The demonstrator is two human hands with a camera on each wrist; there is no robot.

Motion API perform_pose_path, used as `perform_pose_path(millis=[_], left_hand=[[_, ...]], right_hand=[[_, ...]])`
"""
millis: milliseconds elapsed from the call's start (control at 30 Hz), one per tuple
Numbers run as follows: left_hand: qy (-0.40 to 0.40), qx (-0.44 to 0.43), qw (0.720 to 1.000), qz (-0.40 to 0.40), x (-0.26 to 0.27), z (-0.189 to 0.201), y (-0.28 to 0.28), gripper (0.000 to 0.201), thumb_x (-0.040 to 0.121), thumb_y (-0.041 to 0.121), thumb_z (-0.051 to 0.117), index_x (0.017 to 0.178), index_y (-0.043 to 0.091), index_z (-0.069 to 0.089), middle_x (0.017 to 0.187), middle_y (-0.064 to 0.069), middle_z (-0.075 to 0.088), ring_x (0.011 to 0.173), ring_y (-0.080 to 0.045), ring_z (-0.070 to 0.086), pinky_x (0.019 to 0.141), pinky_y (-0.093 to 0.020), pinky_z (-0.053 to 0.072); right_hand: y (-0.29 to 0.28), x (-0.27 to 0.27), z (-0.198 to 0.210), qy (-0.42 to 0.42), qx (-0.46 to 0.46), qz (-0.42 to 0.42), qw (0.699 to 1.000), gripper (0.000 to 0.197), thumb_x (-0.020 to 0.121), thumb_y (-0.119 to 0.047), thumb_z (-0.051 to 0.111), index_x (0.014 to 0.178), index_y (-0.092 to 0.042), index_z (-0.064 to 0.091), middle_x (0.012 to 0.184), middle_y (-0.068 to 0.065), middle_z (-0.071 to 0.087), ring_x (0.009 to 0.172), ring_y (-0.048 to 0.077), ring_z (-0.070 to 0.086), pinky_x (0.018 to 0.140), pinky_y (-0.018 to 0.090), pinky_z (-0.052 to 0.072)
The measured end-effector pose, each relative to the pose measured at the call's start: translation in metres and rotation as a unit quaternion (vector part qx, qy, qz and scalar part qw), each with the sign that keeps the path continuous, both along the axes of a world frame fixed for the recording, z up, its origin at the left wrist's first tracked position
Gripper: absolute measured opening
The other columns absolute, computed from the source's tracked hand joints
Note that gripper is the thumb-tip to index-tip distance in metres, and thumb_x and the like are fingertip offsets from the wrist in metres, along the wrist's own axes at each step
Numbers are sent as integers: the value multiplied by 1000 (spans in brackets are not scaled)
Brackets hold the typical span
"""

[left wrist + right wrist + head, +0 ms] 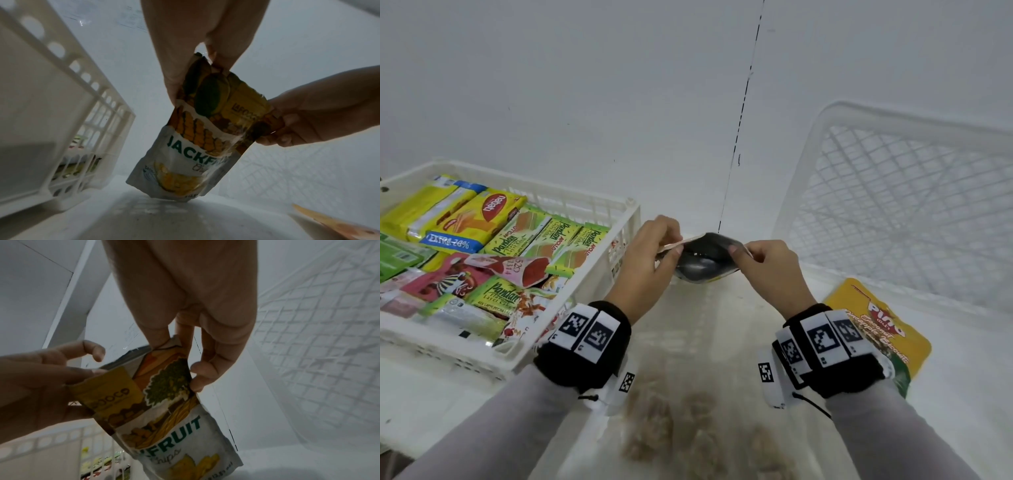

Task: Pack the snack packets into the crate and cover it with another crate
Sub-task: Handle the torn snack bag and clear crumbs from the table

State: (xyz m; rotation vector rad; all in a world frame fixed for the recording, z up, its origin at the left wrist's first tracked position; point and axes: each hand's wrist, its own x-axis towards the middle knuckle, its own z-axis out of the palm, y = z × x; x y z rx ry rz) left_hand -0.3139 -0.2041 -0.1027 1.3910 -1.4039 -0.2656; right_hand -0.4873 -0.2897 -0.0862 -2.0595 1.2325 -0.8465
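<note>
A jackfruit chips pouch (705, 260) (195, 139) (176, 418) hangs upright between the two crates, its mouth spread wide and its bottom just above the white table. My left hand (650, 253) (193, 68) pinches the left top edge of the pouch. My right hand (763, 263) (185, 353) pinches the right top edge. The white crate (599, 281) on the left holds several wafer and snack packets (493, 212). A second, empty white mesh crate (907, 205) leans tilted at the right.
A yellow Pino biscuits packet (876, 325) lies flat on the table under my right wrist, in front of the mesh crate. The white wall is close behind. Bare white table stretches between the crates.
</note>
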Motion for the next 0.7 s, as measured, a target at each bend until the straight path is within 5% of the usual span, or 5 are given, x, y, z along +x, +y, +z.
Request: perform_pose_path(millis=[100, 233, 333, 400, 700], left_hand=[[-56, 5, 998, -20, -2, -1, 2, 31, 86, -14, 44, 88, 7, 68, 108, -2, 56, 102, -11, 53, 88, -13, 40], [-41, 38, 998, -27, 1, 2, 5, 53, 80, -20, 40, 120, 6, 62, 128, -6, 58, 122, -13, 50, 106, -14, 33], [-42, 59, 997, -36, 5, 3, 7, 61, 74, -21, 40, 125, 7, 59, 130, -7, 57, 125, -16, 49, 108, -23, 35], [-43, 73, 995, -47, 6, 3, 8, 63, 73, -20, 41, 127, 9, 57, 132, -6, 56, 126, -16, 48, 108, -23, 35], [-62, 92, 991, -79, 1, 2, 12, 67, 74, -20, 42, 133, 9, 50, 136, -6, 52, 128, -16, 45, 106, -17, 31]], right_hand=[[3, -2, 3, 17, 15, 19, 1000, 44, 92, -34, 56, 59, -5, 56, 56, 3, 45, 53, 14, 44, 50, 15, 32], [14, -13, 6, 8, 120, 143, 982, 15, 88, -36, 61, 97, -27, 69, 84, -17, 66, 81, 8, 61, 73, 27, 52], [21, -31, -1, 73, 161, 162, 971, 56, 77, -42, 71, 128, -36, 48, 119, -14, 56, 103, -1, 58, 73, 12, 47], [32, -46, -9, 170, 177, 158, 957, 89, 72, -42, 76, 145, -27, 29, 132, -9, 50, 109, 5, 56, 83, 16, 48], [99, -91, -41, 405, 158, 276, 857, 112, 70, -37, 79, 151, -31, 1, 157, -5, 7, 143, 10, 12, 113, 21, 15]])
